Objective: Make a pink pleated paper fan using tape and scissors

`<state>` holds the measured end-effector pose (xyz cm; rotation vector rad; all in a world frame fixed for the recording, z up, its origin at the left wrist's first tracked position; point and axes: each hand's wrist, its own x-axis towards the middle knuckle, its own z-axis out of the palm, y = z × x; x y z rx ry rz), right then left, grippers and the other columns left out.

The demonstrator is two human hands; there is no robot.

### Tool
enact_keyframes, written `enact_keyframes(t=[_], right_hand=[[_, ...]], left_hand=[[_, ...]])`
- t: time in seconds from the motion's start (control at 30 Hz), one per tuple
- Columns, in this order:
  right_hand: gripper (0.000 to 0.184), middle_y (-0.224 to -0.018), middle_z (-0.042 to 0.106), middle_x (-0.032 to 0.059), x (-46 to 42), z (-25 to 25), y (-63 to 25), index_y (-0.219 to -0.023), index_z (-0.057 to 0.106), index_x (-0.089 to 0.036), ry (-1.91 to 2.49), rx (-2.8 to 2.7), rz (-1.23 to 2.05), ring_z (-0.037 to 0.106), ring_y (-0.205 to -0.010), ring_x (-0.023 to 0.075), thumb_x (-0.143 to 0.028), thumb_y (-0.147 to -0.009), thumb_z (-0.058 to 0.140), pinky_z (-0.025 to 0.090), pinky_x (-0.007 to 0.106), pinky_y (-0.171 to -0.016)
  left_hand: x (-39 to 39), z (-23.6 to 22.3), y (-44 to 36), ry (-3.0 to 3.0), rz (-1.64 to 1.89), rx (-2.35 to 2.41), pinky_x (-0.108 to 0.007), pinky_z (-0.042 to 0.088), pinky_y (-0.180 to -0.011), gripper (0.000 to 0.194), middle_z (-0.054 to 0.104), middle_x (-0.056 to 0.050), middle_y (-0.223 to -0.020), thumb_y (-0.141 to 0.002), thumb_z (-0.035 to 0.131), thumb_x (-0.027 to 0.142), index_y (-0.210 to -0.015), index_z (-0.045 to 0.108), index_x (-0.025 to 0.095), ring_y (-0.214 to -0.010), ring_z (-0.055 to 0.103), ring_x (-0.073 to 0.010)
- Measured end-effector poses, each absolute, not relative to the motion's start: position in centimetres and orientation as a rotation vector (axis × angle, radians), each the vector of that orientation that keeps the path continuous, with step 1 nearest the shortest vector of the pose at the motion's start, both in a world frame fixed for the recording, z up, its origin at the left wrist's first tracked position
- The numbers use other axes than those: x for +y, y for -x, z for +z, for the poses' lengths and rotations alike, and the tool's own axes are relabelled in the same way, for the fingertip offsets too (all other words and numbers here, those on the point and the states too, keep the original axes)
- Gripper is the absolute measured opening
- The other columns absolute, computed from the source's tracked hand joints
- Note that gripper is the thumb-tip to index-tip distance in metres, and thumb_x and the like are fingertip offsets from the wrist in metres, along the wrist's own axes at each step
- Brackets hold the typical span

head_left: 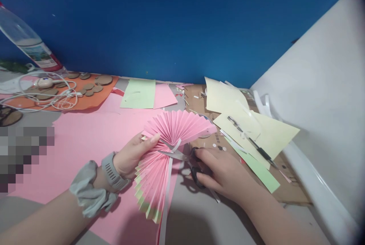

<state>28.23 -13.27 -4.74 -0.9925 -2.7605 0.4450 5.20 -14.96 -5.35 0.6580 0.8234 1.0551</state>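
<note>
My left hand (137, 152) is closed on a pleated pink paper fan (185, 125), its thumb on top near the centre. The lower half of the fan has a green and pale edge. My right hand (219, 173) grips a pair of scissors (176, 155) with dark handles. The scissor blades are spread apart and lie over the middle of the fan, by a white strip (168, 188) that hangs down from there. Whether the blades touch the strip, I cannot tell.
Pink paper (94, 142) lies beneath my left arm. To the right, cream sheets (273, 131), a pen (256, 146) and a green strip (262, 171) rest on cardboard (296, 188). Cables (71, 97), cardboard discs (104, 80) and a bottle (37, 47) are at left.
</note>
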Motion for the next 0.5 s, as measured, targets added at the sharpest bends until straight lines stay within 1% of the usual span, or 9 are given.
enact_keyframes(t=[0.07,0.17,0.37,0.5], right_hand=[[0.004,-0.067,0.053,0.0011,-13.29,-4.66,-28.19,-0.078,0.044,-0.02,0.999,-2.765,0.442,0.047,-0.06,0.0154,-0.018,-0.077,0.048,0.032,0.024,-0.053],[0.005,-0.068,0.053,0.0013,-13.29,-4.59,-28.16,-0.077,0.043,-0.02,0.988,-2.77,0.432,0.047,-0.06,0.0151,-0.017,-0.077,0.048,0.032,0.024,-0.053],[0.002,-0.067,0.053,0.0021,-13.28,-4.62,-28.26,-0.078,0.045,-0.02,0.938,-2.759,0.406,0.048,-0.061,0.0161,-0.02,-0.08,0.047,0.032,0.024,-0.054],[0.003,-0.065,0.052,0.0013,-13.32,-4.53,-28.24,-0.078,0.046,-0.02,0.939,-2.743,0.431,0.046,-0.058,0.0155,-0.022,-0.08,0.047,0.031,0.024,-0.053]], left_hand=[[-14.99,-5.37,-5.17,-0.664,1.053,0.845,-0.018,0.045,-0.05,0.021,0.062,0.001,-0.056,-0.076,0.066,0.031,-0.068,0.065,0.012,-0.048,0.054,-0.0088],[-14.98,-5.39,-5.13,-0.665,1.051,0.849,-0.019,0.045,-0.051,0.023,0.06,0.002,-0.052,-0.076,0.066,0.032,-0.064,0.063,0.013,-0.045,0.052,-0.008],[-14.96,-5.43,-5.05,-0.669,1.049,0.843,-0.017,0.043,-0.049,0.02,0.06,0.002,-0.055,-0.075,0.067,0.032,-0.067,0.063,0.013,-0.048,0.053,-0.0082],[-14.93,-5.58,-4.86,-0.697,1.032,0.894,-0.017,0.04,-0.046,0.026,0.059,0.002,-0.054,-0.074,0.067,0.035,-0.062,0.063,0.013,-0.046,0.049,-0.0075]])
